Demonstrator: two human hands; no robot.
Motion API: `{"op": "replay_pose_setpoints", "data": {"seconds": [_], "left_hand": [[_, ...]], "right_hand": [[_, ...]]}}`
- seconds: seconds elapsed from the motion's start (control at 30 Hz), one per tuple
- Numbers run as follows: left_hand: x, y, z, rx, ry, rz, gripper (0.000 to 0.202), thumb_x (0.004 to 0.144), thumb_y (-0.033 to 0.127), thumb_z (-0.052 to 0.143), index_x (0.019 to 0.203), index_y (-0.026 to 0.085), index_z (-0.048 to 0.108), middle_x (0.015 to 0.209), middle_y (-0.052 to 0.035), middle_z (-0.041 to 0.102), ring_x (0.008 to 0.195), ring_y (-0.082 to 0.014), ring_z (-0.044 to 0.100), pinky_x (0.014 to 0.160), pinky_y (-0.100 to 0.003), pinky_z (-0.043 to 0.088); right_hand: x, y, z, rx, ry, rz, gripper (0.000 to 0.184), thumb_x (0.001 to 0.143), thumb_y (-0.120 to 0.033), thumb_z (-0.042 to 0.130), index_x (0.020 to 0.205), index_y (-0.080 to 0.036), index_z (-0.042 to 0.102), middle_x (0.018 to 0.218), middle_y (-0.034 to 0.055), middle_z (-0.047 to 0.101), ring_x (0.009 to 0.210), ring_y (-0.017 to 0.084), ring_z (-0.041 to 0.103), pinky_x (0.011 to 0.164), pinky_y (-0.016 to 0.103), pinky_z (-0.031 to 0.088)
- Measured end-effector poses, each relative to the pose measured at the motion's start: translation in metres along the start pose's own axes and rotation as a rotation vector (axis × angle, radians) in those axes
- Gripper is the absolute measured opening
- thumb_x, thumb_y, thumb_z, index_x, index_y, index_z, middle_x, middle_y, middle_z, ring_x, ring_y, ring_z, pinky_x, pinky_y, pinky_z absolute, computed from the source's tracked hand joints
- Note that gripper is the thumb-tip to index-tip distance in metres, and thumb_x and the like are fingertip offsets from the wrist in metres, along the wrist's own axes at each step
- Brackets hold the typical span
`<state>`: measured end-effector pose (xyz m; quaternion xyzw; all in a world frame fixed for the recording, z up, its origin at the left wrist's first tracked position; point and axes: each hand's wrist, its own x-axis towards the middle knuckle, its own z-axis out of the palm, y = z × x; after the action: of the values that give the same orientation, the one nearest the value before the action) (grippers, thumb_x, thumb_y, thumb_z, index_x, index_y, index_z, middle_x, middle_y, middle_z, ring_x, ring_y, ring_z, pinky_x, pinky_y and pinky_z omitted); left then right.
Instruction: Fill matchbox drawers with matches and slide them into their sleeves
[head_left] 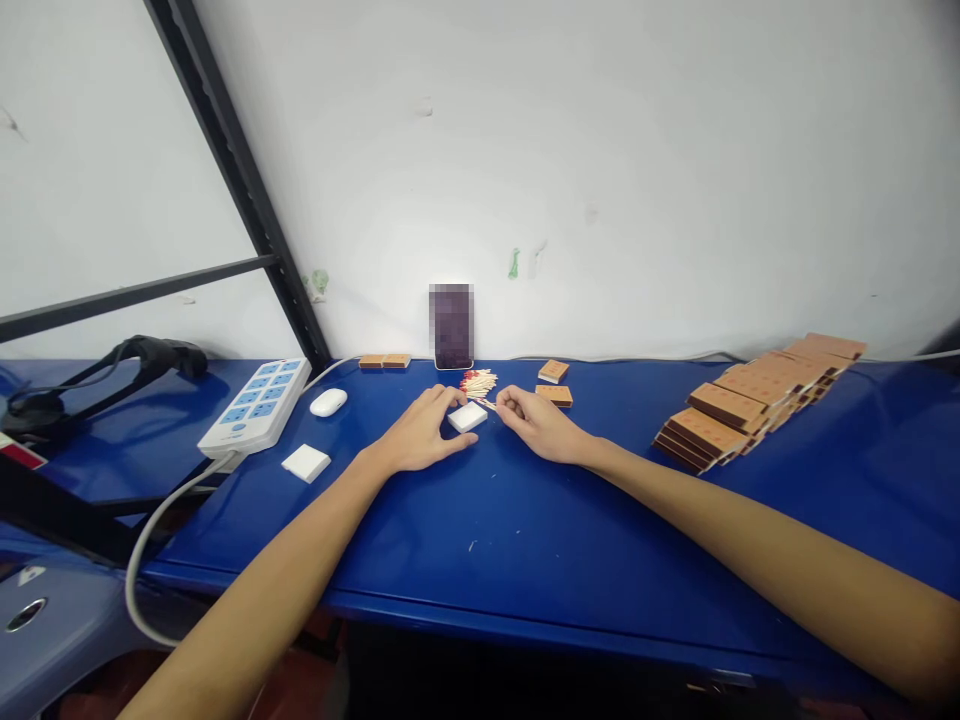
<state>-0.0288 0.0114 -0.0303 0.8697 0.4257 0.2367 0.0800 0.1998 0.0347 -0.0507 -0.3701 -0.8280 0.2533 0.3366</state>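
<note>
My left hand [424, 432] rests on the blue table with thumb and fingers apart, curved around a small white matchbox tray [468, 417]. The tray lies between thumb and fingertips, and no firm grip on it shows. Just to its right, my right hand [537, 424] is closed in a pinch on a thin matchstick [491, 405], which points left toward the tray. Beyond both hands lies a loose pile of red-tipped matches [478, 383]. Whether the tray holds matches is too small to tell.
A blurred phone [454, 330] leans on the wall. Matchboxes lie singly [553, 396], in a back-left pair [385, 361] and in a large stack [750, 400] at right. Left are a white square piece [306, 462], an earbud case [328, 402] and a power strip [256, 405].
</note>
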Motion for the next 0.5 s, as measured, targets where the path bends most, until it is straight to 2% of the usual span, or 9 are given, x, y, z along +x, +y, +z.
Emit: {"op": "replay_pose_setpoints", "data": {"seconds": [0.1,0.2,0.3,0.37,0.5], "left_hand": [[0.001,-0.001,0.002,0.012,-0.022,-0.019,0.038,0.087,0.041,0.055,0.119,0.022,0.05,0.101,-0.0062,0.06,0.094,-0.023,0.054,0.086,-0.037,0.043],[0.002,-0.001,-0.003,-0.068,-0.016,-0.064,0.041,0.092,0.036,0.046,0.13,0.022,0.042,0.091,-0.0027,0.063,0.081,-0.0195,0.057,0.079,-0.033,0.043],[0.002,-0.001,-0.009,-0.081,-0.008,-0.081,0.03,0.097,0.033,0.031,0.114,0.021,0.053,0.082,0.0,0.061,0.069,-0.0164,0.055,0.07,-0.029,0.041],[0.002,0.0,-0.011,-0.064,-0.015,-0.071,0.032,0.097,0.031,0.028,0.099,0.019,0.058,0.077,0.0005,0.06,0.067,-0.0155,0.053,0.068,-0.028,0.039],[0.003,0.007,-0.008,-0.048,-0.061,-0.039,0.037,0.099,0.036,0.027,0.092,0.019,0.059,0.076,0.0002,0.06,0.067,-0.0152,0.052,0.066,-0.027,0.038]], "right_hand": [[0.001,0.0,0.0,-0.002,0.0,0.018,0.02,0.094,-0.036,0.04,0.085,-0.02,0.046,0.065,-0.0049,0.045,0.057,0.011,0.04,0.055,0.024,0.032],[0.001,0.001,0.0,-0.007,-0.002,0.015,0.018,0.094,-0.035,0.041,0.084,-0.02,0.046,0.064,-0.0052,0.044,0.057,0.011,0.04,0.055,0.024,0.031],[0.002,0.002,0.0,-0.026,0.004,-0.002,0.017,0.094,-0.033,0.04,0.084,-0.02,0.046,0.065,-0.0048,0.046,0.058,0.011,0.04,0.056,0.024,0.031],[0.003,0.003,0.001,-0.052,-0.008,-0.018,0.015,0.095,-0.031,0.039,0.085,-0.02,0.045,0.066,-0.0046,0.047,0.058,0.012,0.041,0.057,0.025,0.031],[0.005,0.006,0.002,-0.117,-0.039,-0.035,0.015,0.096,-0.031,0.038,0.086,-0.021,0.044,0.064,-0.0049,0.047,0.058,0.012,0.042,0.058,0.026,0.03]]}}
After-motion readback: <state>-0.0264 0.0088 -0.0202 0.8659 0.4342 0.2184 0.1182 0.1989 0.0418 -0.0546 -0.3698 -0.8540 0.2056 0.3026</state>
